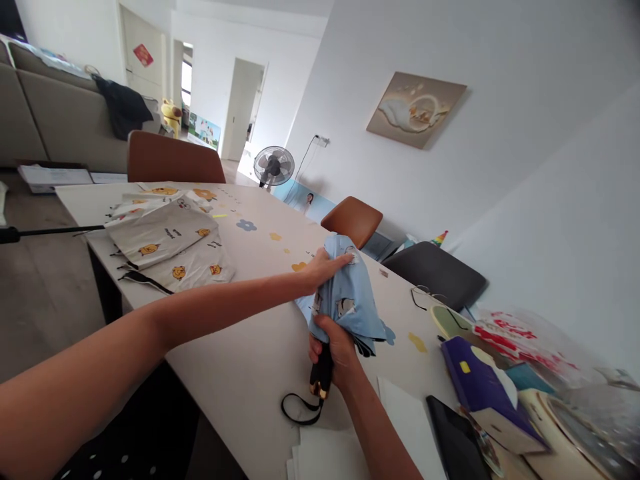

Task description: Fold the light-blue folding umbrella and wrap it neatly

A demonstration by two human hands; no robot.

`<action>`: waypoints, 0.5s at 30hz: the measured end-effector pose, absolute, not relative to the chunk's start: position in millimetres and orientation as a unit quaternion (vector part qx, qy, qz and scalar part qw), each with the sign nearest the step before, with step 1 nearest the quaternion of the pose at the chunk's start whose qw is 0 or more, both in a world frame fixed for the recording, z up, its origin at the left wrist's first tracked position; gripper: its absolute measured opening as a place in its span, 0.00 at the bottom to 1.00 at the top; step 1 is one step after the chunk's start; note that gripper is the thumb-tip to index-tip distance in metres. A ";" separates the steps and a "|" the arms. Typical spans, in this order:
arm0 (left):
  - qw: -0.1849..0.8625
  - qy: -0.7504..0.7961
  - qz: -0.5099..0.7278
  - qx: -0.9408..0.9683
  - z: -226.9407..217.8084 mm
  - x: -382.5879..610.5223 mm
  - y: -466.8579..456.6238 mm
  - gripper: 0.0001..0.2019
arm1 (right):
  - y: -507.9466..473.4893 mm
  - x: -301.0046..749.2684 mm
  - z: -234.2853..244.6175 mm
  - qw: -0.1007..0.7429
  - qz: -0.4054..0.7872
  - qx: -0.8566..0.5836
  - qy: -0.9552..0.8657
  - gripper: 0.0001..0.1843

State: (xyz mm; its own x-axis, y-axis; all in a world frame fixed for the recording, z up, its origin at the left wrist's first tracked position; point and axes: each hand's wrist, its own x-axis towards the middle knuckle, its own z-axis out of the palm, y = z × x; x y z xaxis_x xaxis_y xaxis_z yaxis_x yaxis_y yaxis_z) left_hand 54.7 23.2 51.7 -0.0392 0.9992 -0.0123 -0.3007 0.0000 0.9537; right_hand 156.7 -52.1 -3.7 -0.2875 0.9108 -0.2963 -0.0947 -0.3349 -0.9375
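A light-blue folding umbrella [345, 293] with small animal prints lies on the white table [250, 360], its canopy bunched up. My right hand [333, 347] is wrapped round its black handle, whose wrist strap [300, 410] loops onto the table. My left hand [325, 267] reaches across from the left and presses on the far top of the blue canopy, fingers laid over the fabric. A second, grey umbrella [170, 243] with orange bear prints lies spread flat at the table's far left end.
Books, a purple notebook [485, 393], a black tablet [455, 440] and plastic-wrapped items crowd the table's right end. White paper sheets [330, 453] lie by the near edge. Brown chairs [173, 160] and a dark chair [437, 273] stand around the table; a fan [273, 167] is behind.
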 end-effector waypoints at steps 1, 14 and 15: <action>0.578 0.427 0.575 0.391 54.2 50.7 29.9 0.24 | -51.6 158.6 -3.8 0.361 0.682 -0.455 -0.445 0.14; 0.488 0.461 0.679 0.297 60.0 34.5 47.0 0.08 | -47.9 166.4 -8.3 0.274 0.725 -0.410 -0.481 0.13; 0.475 0.462 0.683 0.308 61.7 35.4 46.5 0.08 | -47.9 166.9 -6.8 0.276 0.725 -0.406 -0.483 0.12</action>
